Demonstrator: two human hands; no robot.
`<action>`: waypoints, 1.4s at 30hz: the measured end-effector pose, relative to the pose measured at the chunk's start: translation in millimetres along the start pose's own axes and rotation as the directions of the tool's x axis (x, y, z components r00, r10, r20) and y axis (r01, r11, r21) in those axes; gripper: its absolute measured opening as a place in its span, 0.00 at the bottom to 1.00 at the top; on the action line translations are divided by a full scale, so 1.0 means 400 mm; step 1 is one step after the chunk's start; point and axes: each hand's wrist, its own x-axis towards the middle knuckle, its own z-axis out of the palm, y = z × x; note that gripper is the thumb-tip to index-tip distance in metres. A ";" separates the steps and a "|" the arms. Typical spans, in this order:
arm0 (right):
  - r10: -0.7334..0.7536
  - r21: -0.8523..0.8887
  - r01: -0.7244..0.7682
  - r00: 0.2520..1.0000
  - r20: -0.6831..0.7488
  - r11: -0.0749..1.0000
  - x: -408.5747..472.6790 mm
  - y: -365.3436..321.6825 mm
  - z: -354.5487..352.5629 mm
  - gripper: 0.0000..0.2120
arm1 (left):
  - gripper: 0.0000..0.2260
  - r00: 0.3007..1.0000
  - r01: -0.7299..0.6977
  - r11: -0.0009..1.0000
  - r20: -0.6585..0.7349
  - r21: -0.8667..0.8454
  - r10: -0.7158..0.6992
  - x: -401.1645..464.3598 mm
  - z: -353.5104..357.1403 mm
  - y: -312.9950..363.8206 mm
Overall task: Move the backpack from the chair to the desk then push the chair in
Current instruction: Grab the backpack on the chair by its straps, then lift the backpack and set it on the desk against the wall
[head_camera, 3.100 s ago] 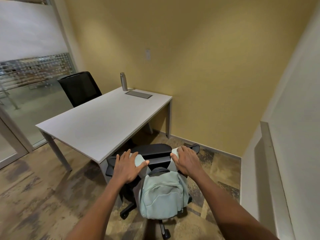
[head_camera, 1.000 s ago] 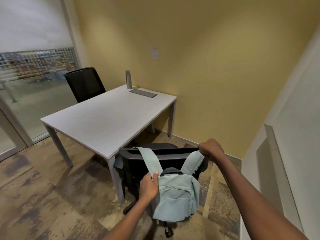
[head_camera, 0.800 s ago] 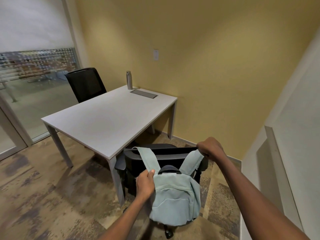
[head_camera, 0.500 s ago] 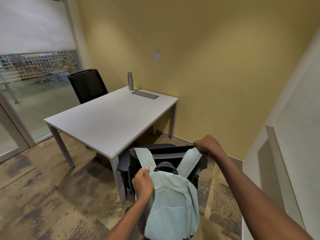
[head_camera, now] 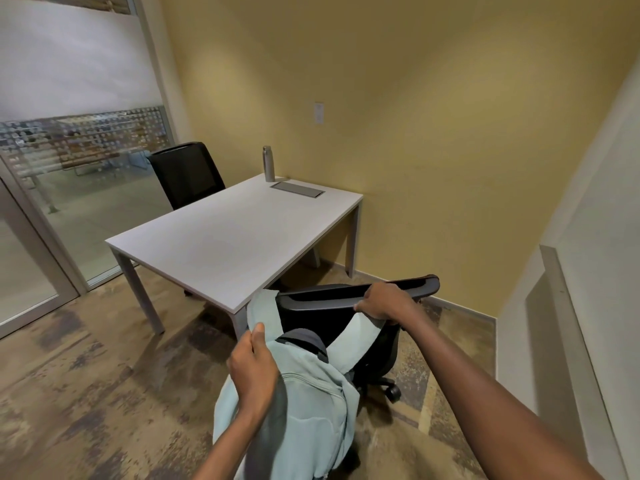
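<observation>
A pale green backpack (head_camera: 304, 410) hangs behind the black office chair (head_camera: 346, 299), its two straps still reaching up to the chair's backrest. My left hand (head_camera: 254, 367) is shut on the left strap near the top of the bag. My right hand (head_camera: 384, 303) is shut on the right strap where it meets the backrest's top edge. The chair stands at the near right corner of the white desk (head_camera: 228, 237), its backrest toward me. The bag hides the chair's lower back and part of its base.
A steel bottle (head_camera: 268, 163) and a grey flat panel (head_camera: 298, 190) sit at the desk's far end. A second black chair (head_camera: 185, 174) stands at the desk's far left side. Glass partition on the left, yellow wall behind, white wall ledge (head_camera: 568, 327) on the right.
The backpack has been lifted and pulled toward me, away from the backrest. My left hand slid from the backrest top down to the strap; my right hand stays at the backrest.
</observation>
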 end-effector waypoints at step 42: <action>-0.197 0.081 0.197 0.980 -0.012 0.977 -0.298 0.252 -0.240 0.12 | 0.10 0.215 -0.665 0.727 0.888 -0.171 0.406 -0.008 0.244 0.314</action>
